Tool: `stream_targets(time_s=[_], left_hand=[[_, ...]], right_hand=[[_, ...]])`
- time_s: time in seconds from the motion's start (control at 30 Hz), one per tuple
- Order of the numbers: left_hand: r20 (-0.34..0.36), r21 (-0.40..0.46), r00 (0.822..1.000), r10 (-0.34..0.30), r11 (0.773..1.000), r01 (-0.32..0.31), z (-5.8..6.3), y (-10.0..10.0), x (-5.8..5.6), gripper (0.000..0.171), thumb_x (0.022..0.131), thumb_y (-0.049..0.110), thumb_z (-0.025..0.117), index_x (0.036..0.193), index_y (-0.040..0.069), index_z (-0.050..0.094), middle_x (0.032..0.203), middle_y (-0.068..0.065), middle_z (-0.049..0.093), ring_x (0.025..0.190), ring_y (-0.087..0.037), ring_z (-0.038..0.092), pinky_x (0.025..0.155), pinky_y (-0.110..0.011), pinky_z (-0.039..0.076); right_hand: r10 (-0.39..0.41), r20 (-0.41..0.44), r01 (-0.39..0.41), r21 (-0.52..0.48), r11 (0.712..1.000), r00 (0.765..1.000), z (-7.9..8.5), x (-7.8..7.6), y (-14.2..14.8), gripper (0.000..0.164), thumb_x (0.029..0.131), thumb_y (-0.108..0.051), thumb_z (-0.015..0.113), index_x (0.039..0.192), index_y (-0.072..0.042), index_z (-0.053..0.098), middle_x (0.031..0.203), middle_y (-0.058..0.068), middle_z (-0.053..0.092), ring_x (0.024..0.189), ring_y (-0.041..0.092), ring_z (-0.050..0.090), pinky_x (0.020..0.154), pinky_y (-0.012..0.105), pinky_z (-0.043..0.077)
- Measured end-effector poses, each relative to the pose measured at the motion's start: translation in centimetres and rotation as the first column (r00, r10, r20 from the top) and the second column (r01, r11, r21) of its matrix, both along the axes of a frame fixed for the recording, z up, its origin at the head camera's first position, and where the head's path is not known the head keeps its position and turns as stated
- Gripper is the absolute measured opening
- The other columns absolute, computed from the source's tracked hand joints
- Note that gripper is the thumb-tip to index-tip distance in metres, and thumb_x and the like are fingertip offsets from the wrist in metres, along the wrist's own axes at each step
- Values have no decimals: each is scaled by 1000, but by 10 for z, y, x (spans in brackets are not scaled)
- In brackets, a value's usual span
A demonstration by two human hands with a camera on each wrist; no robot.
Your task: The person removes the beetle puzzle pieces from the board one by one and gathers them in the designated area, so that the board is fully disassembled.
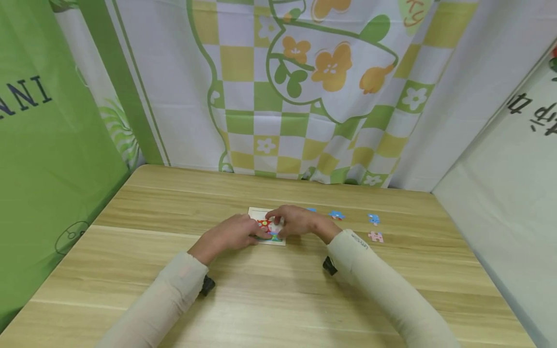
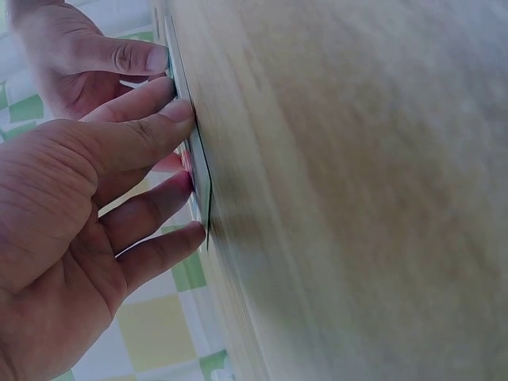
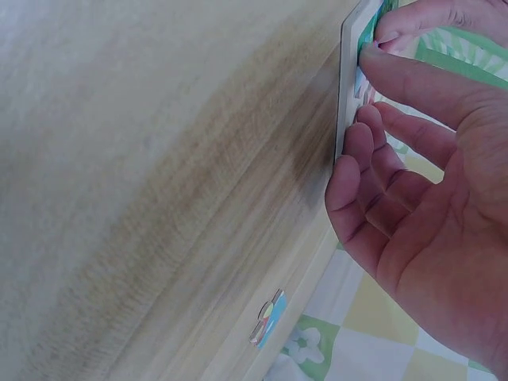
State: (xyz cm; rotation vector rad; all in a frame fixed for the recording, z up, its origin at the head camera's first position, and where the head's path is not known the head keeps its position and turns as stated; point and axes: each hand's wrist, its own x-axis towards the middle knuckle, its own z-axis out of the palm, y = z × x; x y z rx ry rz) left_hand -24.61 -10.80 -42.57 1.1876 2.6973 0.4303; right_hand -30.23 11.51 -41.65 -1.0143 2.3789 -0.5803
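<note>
A small cream-framed jigsaw board (image 1: 257,213) lies flat on the table, with red, blue and green pieces in its picture area. My left hand (image 1: 234,232) rests at its left and near side. In the left wrist view, that hand's thumb (image 2: 155,131) lies at the board's edge while its other fingers spread over the pieces. From the right, my right hand (image 1: 298,220) reaches onto the board. Its thumb (image 3: 405,79) presses on a blue part of the picture, and the bent fingers touch the board's side. The hands hide much of the picture.
Loose jigsaw pieces lie to the right: a blue one (image 1: 336,215), another blue one (image 1: 373,219) and a pink one (image 1: 376,237). One more blue piece (image 1: 311,210) shows partly behind my right hand. A patterned curtain (image 1: 261,130) hangs along the wooden table's (image 1: 278,304) far edge.
</note>
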Motion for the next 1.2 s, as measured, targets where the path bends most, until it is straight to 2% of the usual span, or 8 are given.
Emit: stream_targets(time_s=[0.17, 0.47, 0.57, 0.7, 0.83, 1.13, 1.2], left_hand=[[-4, -4, 1000, 15, 1000, -15, 0, 0, -1, 34, 89, 11, 81, 122, 20, 79, 118, -4, 74, 69, -9, 48, 67, -28, 48], [5, 6, 1000, 24, 1000, -24, -1, -1, 0, 33, 89, 12, 81, 121, 20, 79, 119, -6, 74, 61, -9, 38, 61, -27, 43], [-7, -5, 1000, 29, 1000, -29, -1, -1, 0, 32, 89, 13, 82, 120, 22, 80, 119, -5, 74, 64, -9, 43, 64, -28, 46], [-27, -12, 999, 17, 1000, -18, -2, -1, -1, 31, 89, 14, 82, 118, 23, 80, 118, -3, 74, 69, -9, 47, 67, -30, 48], [-40, 4, 999, -2, 1000, 2, -3, -1, -2, 30, 88, 13, 83, 117, 21, 81, 114, -4, 76, 65, -8, 44, 64, -28, 47], [-33, 36, 999, -13, 999, 14, -3, -2, 0, 28, 88, 11, 82, 114, 21, 82, 110, 0, 76, 65, -6, 44, 64, -25, 46], [-31, 42, 999, -11, 999, 13, -3, -3, 0, 27, 88, 11, 82, 113, 22, 82, 110, 3, 76, 66, -4, 47, 65, -26, 48]], right_hand=[[10, -2, -10, -7, 1000, 1000, 1, 0, -1, 63, 89, -5, 79, 147, -4, 55, 115, 5, 62, 87, 16, 56, 78, 30, 48], [-13, 12, 13, -14, 1000, 1000, 1, 1, -2, 64, 87, -3, 79, 147, -2, 55, 119, 6, 60, 86, 16, 57, 77, 29, 49], [-18, 12, 18, -12, 1000, 1000, 2, 2, -2, 64, 87, -2, 79, 147, -1, 54, 120, 5, 60, 87, 15, 57, 76, 28, 49], [-11, 2, 11, -11, 1000, 1000, 3, 3, -3, 64, 87, -1, 79, 146, 0, 55, 119, 6, 59, 85, 14, 57, 75, 27, 48], [9, -20, -9, -14, 1000, 1000, 3, 3, -3, 62, 86, 0, 79, 143, 1, 56, 118, 8, 58, 83, 14, 55, 73, 26, 47], [20, -51, -21, -27, 999, 999, 2, 3, -3, 60, 85, 0, 80, 140, 3, 56, 117, 8, 60, 81, 11, 56, 72, 25, 47], [17, -57, -19, -23, 1000, 998, 2, 3, -4, 59, 86, 0, 80, 140, 3, 56, 118, 8, 60, 81, 11, 56, 73, 25, 47]])
